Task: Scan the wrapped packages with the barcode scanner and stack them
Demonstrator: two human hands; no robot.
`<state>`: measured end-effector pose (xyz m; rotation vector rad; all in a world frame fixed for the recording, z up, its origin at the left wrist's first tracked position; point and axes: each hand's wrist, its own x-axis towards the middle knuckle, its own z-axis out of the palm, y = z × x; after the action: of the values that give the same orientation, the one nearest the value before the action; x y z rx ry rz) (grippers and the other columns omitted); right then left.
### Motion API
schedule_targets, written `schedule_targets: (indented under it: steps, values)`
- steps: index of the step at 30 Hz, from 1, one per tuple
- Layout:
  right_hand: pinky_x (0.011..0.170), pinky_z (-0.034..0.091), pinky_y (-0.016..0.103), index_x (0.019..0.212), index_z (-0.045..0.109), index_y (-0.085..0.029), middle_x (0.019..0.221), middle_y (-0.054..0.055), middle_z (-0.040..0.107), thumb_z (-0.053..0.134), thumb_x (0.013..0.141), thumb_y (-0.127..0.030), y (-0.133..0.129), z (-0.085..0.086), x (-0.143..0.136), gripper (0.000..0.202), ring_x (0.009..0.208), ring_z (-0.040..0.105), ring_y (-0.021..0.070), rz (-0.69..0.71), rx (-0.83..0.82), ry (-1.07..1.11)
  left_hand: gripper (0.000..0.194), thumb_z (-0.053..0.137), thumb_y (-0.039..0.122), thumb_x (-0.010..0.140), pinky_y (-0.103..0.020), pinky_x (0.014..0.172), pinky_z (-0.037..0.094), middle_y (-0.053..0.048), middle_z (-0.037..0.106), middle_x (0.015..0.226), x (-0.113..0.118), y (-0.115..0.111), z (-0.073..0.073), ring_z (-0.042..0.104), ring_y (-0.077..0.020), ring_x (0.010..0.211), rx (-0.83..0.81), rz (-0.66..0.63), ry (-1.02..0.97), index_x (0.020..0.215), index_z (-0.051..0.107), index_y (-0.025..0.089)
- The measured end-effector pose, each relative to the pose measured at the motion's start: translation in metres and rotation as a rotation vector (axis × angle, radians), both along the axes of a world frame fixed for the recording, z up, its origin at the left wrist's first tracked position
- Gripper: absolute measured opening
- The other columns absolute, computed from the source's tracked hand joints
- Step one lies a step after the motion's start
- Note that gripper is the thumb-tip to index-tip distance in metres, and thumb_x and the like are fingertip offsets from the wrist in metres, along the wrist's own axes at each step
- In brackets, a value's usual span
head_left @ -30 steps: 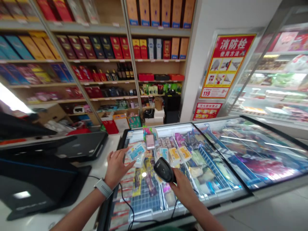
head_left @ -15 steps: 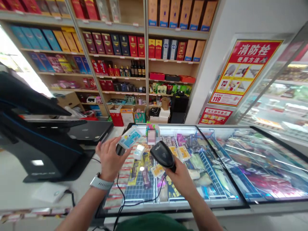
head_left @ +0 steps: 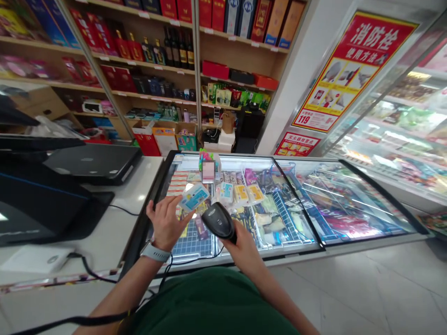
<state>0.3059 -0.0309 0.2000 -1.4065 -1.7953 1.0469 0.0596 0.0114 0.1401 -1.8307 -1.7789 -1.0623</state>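
Note:
My left hand (head_left: 166,222), with a pale watch band on the wrist, pinches a flat white-and-blue packet (head_left: 194,197) by its left edge and lower corner. My right hand (head_left: 242,246) is wrapped round the handle of a black barcode scanner (head_left: 217,220). The scanner's head points up and left, close to the packet's lower right but apart from it. Both are held above the glass-topped freezer (head_left: 192,246). Beyond the scanner, another white-and-blue packet (head_left: 226,190) and two yellow-and-white packets (head_left: 256,193) lie on the glass.
A bundle of bright coloured pieces (head_left: 205,156) stands at the freezer's far side. On the left counter (head_left: 129,195) are a black terminal (head_left: 42,200), a black case (head_left: 94,163) and a white box (head_left: 38,258). The scanner's cable (head_left: 199,261) runs left past my wrist. Stocked shelves (head_left: 150,63) stand behind.
The view has tilted down, showing more of my green top and the floor. The scanner has come closer to the packet in my left hand. Both hands keep their hold.

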Motion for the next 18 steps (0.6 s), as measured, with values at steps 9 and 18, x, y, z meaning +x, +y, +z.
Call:
schedule_targets:
  steps: [9,18]
  values:
    - [0.081,0.045,0.032,0.104,0.057,-0.019,0.101,0.006,0.064,0.062,0.087,-0.017,-0.002,-0.004,-0.006,0.018,0.094,0.061,0.0213,0.020,-0.012,-0.102,0.049,0.068,0.047,0.081,-0.054,0.115,0.019,-0.012,0.069,0.114,-0.004,-0.008,-0.015,0.061,-0.0298,0.108,-0.062,0.014,-0.071,0.121,0.058,0.021]
    - [0.080,0.046,0.032,0.103,0.054,-0.019,0.099,0.006,0.062,0.060,0.088,-0.018,-0.003,-0.012,-0.007,0.016,0.092,0.061,0.0211,0.021,0.003,-0.164,0.053,0.068,0.052,0.081,-0.054,0.116,0.019,-0.012,0.069,0.116,-0.004,-0.012,-0.019,0.062,-0.0291,0.109,-0.087,0.025,-0.049,0.123,0.057,0.022]
